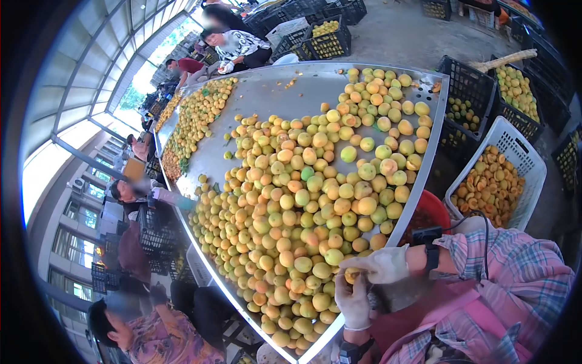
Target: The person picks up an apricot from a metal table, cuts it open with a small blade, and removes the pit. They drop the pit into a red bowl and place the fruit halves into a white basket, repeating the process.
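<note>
My right hand, in a white glove, reaches in over the near edge of the metal table. My left hand, also gloved, is just below it at the same edge. The fingers of both hands close round one small yellow-orange fruit, partly hidden by them. A large heap of yellow, orange and green fruits lies right beside my fingertips.
A white crate of halved fruits and a red basin stand beside the table. Black crates stand behind them. Co-workers sit along the far and left sides, near another fruit heap.
</note>
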